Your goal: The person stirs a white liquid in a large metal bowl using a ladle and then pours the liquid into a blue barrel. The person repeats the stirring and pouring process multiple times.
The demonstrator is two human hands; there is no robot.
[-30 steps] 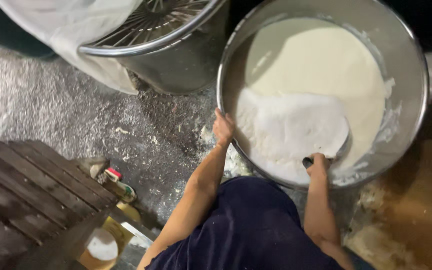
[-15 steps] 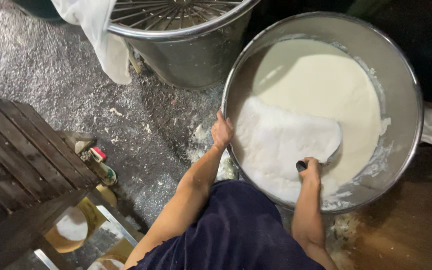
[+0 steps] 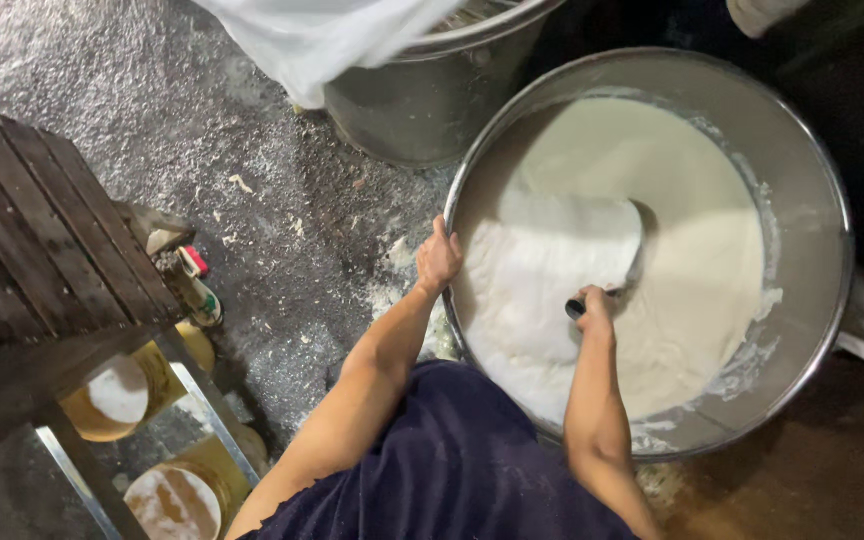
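A wide steel basin on the floor holds pale, creamy batter. My left hand grips the basin's near left rim. Inside the basin, my right hand is closed on the dark handle of a broad flat paddle, whose batter-coated blade lies across the surface. My forearms reach forward over my dark blue garment.
A second steel pot with a white cloth draped over it stands behind the basin. A dark slatted wooden bench is at left, with round tubs below it. The grey floor is dusted with flour.
The paddle has swept from the basin's near side toward its middle. The view has shifted right and closer. My left hand stays on the rim.
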